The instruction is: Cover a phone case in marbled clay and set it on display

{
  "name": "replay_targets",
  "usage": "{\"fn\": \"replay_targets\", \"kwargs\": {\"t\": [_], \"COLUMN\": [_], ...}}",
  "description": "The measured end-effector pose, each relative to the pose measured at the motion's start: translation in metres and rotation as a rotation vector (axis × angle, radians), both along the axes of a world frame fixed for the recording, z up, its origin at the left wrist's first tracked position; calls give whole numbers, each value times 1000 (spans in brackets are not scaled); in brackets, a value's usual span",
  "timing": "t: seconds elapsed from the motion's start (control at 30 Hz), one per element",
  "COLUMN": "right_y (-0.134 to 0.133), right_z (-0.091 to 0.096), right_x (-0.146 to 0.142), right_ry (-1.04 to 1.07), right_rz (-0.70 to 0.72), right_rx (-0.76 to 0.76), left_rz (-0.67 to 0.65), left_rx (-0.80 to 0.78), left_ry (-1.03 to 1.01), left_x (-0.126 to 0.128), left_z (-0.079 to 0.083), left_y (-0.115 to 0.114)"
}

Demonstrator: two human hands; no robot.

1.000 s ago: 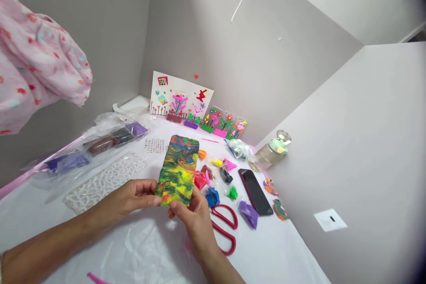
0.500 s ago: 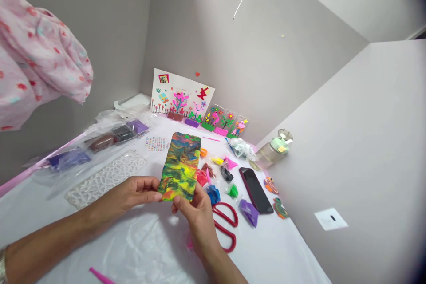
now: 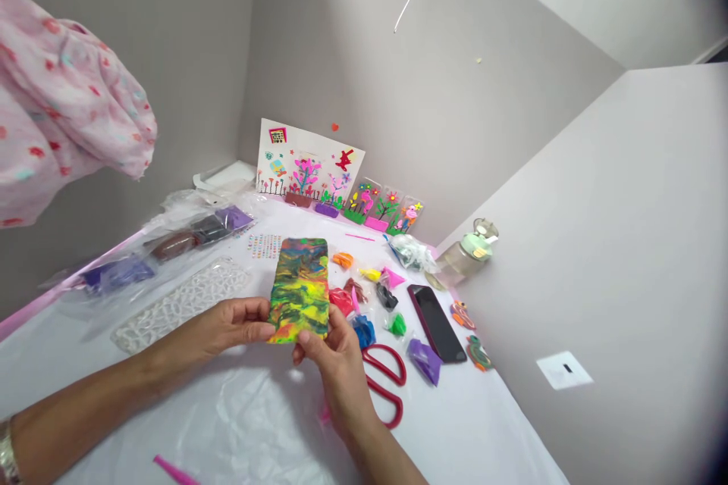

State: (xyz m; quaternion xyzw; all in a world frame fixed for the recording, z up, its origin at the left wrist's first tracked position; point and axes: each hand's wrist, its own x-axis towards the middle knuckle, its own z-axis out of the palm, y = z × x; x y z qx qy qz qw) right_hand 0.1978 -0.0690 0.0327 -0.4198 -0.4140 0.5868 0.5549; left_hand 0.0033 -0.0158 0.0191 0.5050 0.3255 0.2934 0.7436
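A marbled clay slab (image 3: 299, 290), a rectangle swirled with yellow, green, orange, blue and near-black, is held up above the middle of a white worktop (image 3: 273, 424) covered in clear plastic. The left hand (image 3: 233, 323) grips the slab's lower left side, its fingers together and bent, with the fingertips against the edge. The right hand (image 3: 335, 367) grasps the lower right corner, its thumb pressed on the front and its other fingers hidden behind the slab.

Just right of the hands, toward the far edge, lie small bags of clay in red (image 3: 342, 301), blue (image 3: 363, 331), green (image 3: 397, 325) and purple (image 3: 425, 361). Red-handled scissors (image 3: 385, 386) sit beside the right hand, and a dark smartphone (image 3: 435, 324) lies near the right edge. A textured clear mat (image 3: 182, 311) and plastic-wrapped clay packs (image 3: 171, 246) lie along the left edge. Along the far edge stand a white card with bright clay flowers (image 3: 307, 159) and a row of small clay pictures (image 3: 384, 206). A water bottle (image 3: 466, 258) stands in the far right corner, and pink floral fabric (image 3: 62, 83) hangs at upper left, well above the worktop
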Motion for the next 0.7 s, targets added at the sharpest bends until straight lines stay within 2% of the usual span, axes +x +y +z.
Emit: {"fn": "replay_targets", "kwargs": {"t": [0.17,0.3,0.37,0.5,0.6,0.7], "right_y": [3,7,8,11,15,17], "right_z": [7,10,8,2,-1,0], "right_x": [9,18,21,25,27,29], "right_ry": [91,211,240,268,258,256], "right_rz": [79,156,180,182,168,167], "right_rx": [-32,-102,-149,-154,-95,-47], "left_rz": [341,488,440,335,295,252], "left_rx": [4,-31,-97,-1,66,193], "left_ry": [-16,-78,-107,-191,-73,150], "left_x": [-8,-22,-29,-34,-34,-30], "left_z": [0,1,3,11,23,39], "left_y": [15,30,34,37,35,28]}}
